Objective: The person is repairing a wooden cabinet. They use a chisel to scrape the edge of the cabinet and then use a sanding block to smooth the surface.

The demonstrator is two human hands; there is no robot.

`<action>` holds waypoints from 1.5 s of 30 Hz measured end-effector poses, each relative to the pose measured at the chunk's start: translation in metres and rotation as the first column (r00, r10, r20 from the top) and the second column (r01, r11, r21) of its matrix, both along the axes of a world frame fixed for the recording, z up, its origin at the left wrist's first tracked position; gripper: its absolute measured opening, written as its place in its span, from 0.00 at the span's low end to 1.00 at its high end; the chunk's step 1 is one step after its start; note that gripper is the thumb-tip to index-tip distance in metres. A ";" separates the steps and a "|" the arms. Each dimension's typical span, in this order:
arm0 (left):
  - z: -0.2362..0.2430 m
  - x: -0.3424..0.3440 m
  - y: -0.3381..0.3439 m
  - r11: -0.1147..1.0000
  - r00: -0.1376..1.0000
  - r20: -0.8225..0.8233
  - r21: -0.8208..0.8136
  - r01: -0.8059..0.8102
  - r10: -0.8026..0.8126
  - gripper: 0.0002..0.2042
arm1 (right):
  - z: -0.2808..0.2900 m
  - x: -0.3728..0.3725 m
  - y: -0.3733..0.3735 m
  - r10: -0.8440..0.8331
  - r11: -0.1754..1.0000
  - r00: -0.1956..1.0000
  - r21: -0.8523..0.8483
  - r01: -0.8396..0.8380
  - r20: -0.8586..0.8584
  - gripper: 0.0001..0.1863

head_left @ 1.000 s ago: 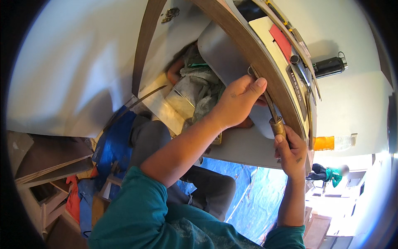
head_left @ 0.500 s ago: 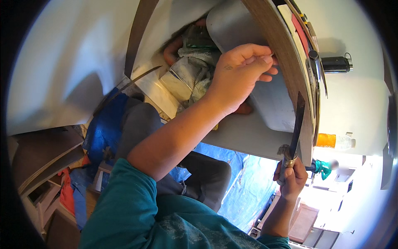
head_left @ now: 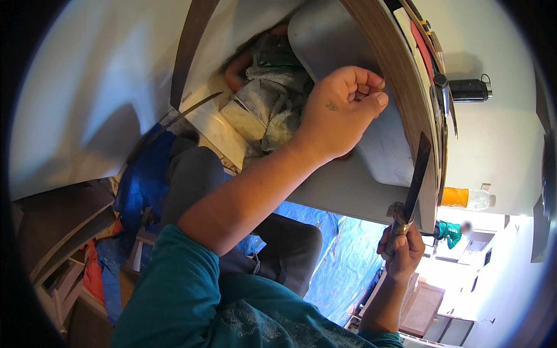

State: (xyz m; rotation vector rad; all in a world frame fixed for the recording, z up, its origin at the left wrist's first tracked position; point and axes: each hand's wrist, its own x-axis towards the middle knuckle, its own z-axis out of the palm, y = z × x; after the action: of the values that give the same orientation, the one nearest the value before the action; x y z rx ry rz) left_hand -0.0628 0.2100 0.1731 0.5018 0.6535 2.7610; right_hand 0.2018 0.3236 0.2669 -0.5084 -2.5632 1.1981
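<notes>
My left hand is raised beside the brown wood-look edge of a curved board. Its fingers are curled, thumb and forefinger tips close together; anything between them is too small to make out. Lower right, my right hand is closed round the handle of a knife with a long dark blade and a brass-coloured collar. The blade points up along the lower part of the brown edge. Behind my left hand lies a smooth grey panel with rounded corners.
Dusty bags and a box fill the recess behind my left forearm. Blue sheeting covers the floor. A black flask and an orange-labelled bottle are at the right. Wood offcuts lie left. A person in green is farther off.
My left hand has drawn slightly down from the brown edge, and its thumb and forefinger have loosened a little. The knife has tilted to the right, with its tip farther over the edge.
</notes>
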 end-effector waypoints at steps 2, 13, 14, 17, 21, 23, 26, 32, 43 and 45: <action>0.000 0.001 0.001 0.999 1.000 -0.006 -0.034 -0.019 0.019 0.11 | -0.002 0.001 0.001 -0.005 1.000 1.000 -0.007 0.005 0.004 0.28; 0.000 0.001 -0.002 0.999 0.999 0.039 0.045 0.004 -0.006 0.10 | -0.007 0.003 0.001 -0.011 1.000 1.000 -0.012 0.011 -0.012 0.28; 0.001 0.000 -0.004 1.000 0.999 0.048 0.030 0.002 -0.004 0.11 | -0.007 0.002 0.002 -0.004 1.000 1.000 -0.005 0.004 -0.010 0.28; 0.003 -0.003 -0.010 0.997 1.000 0.014 -0.071 -0.022 0.023 0.10 | -0.007 0.003 0.004 0.001 1.000 1.000 0.011 -0.001 -0.009 0.28; 0.000 -0.007 -0.010 0.991 0.995 -0.083 -0.120 -0.059 0.049 0.10 | -0.007 0.005 0.004 -0.009 1.000 1.000 0.011 0.009 -0.018 0.29; 0.000 -0.010 -0.013 0.987 0.990 -0.140 -0.155 -0.047 0.025 0.11 | -0.007 0.005 0.004 -0.005 1.000 1.000 0.003 0.005 -0.022 0.29; 0.003 -0.012 -0.017 0.990 0.989 -0.099 -0.101 0.100 -0.110 0.11 | -0.008 0.006 0.005 -0.001 1.000 0.999 -0.011 0.001 -0.033 0.29; 0.003 -0.015 -0.019 0.891 0.909 0.019 0.209 0.404 -0.417 0.08 | -0.010 0.008 0.005 -0.016 0.999 0.999 -0.033 0.015 -0.031 0.30; -0.001 -0.020 -0.016 0.750 0.810 -0.069 0.339 0.568 -0.582 0.09 | -0.013 0.013 0.008 -0.004 0.998 0.998 -0.065 0.000 -0.056 0.29; -0.002 -0.020 -0.015 0.715 0.787 -0.087 0.366 0.596 -0.611 0.10 | -0.013 0.014 0.008 -0.012 0.998 0.999 -0.057 0.010 -0.043 0.29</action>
State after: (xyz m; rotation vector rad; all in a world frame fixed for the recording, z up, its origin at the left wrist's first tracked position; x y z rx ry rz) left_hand -0.0833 0.1945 0.1706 0.6033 -0.0809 2.2341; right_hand 0.2154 0.3312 0.2535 -0.5020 -2.4932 1.2671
